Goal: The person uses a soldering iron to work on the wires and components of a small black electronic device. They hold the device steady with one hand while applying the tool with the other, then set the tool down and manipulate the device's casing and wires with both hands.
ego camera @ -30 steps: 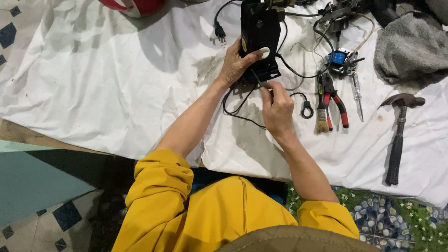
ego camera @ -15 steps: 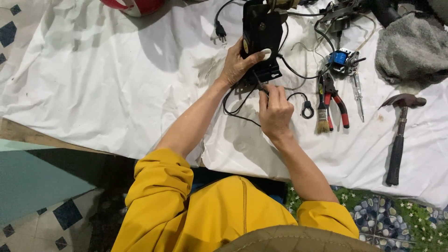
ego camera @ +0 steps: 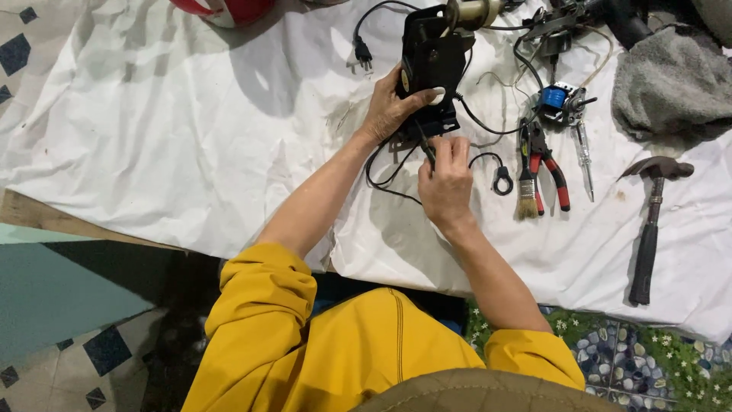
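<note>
2 bare hands work on a black appliance housing [ego camera: 431, 65] that lies on a white cloth [ego camera: 152, 114] spread over the floor. The left hand [ego camera: 393, 107] clasps the housing from the side, thumb pressed over its face, while the right hand [ego camera: 444, 179] is closed around a thin dark tool [ego camera: 425, 147] whose tip meets the lower edge of the housing; what kind of tool it is cannot be told. A black power cord [ego camera: 381, 172] loops under both wrists and its plug [ego camera: 363, 53] lies unplugged on the cloth, near the housing. To the right lie red-handled pliers [ego camera: 550, 164], a small paintbrush [ego camera: 526, 191], a screwdriver [ego camera: 585, 164], a blue-wound motor coil [ego camera: 555, 99], a hammer [ego camera: 650, 229] and a grey rag [ego camera: 671, 84].

Several risks seem to stand out. The tool tip points toward the gripping left hand, so a slip off the edge could jab the fingers. The housing rests on soft, creased cloth, which could let it rock under pressure. The cord loop near the right wrist could snag and tug the housing. Any small fastener that comes free could vanish into the cloth's folds.
</note>
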